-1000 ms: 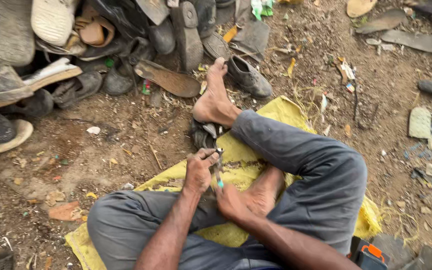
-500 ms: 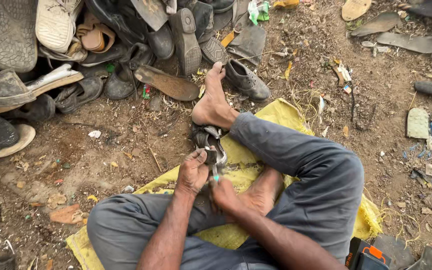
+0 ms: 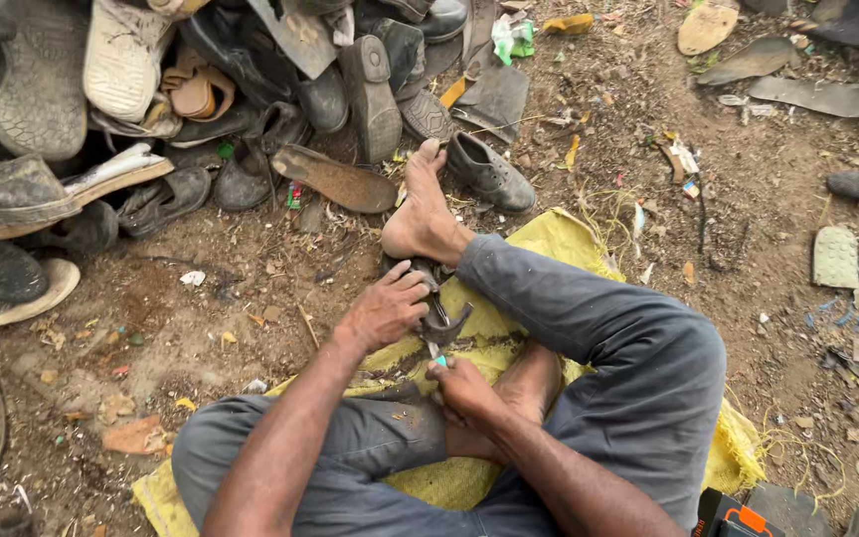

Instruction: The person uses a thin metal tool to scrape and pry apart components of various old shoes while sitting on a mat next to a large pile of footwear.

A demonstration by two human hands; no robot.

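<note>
2 hands (image 3: 387, 310) (image 3: 464, 386) gripping dark shoe piece (image 3: 444, 320)

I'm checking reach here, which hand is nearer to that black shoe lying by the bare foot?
Left. The left hand grips a dark shoe piece just below the bare foot, closer to the black shoe. The right hand sits lower, near the lap.

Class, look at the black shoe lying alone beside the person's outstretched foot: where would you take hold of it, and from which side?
Probably grip the black shoe at its open collar, coming from above: it sits upright on the dirt, opening upward. The bare foot crowds its left side, so approach from the right.
</note>
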